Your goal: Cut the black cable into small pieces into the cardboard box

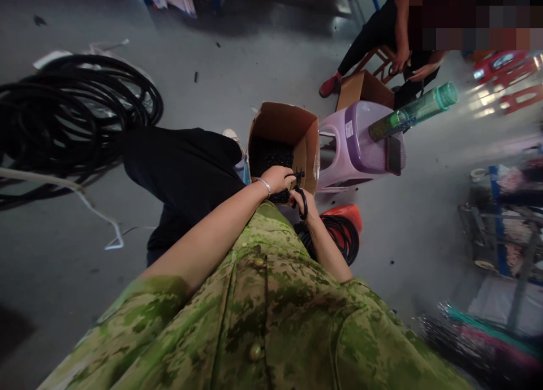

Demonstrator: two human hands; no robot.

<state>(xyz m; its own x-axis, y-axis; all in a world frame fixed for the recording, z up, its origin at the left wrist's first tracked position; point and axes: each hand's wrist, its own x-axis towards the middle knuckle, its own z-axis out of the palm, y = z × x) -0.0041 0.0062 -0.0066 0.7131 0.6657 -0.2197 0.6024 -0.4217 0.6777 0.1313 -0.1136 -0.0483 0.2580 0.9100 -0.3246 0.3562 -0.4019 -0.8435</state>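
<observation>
Taking the clock from my hands, the cardboard box (311, 144) sits at twelve o'clock, flaps up, with a heap of small black bits (271, 152) in it. My left hand (278, 180) is closed over the near part of the box, its fingertips pinching what looks like a thin black piece (290, 175); its far end is too small to make out. My right hand (311, 203) is wrapped round the dark handles of a pair of scissors (305, 205), just beside the left at about four o'clock, and I cannot tell whether the blades touch the piece. I judge the piece light, rubbery and hardly fragile, slim enough to twist or slip, so I'd pinch it near one end, well clear of the blades. The scissors should be stiff and easy to lift, best held by the loops alone. A black coil (348, 237) lies between four and five o'clock, against a red bag (354, 213), and the lilac stool (354, 135) stands at two o'clock; the coil, I expect, is springy and heavier than one piece.
</observation>
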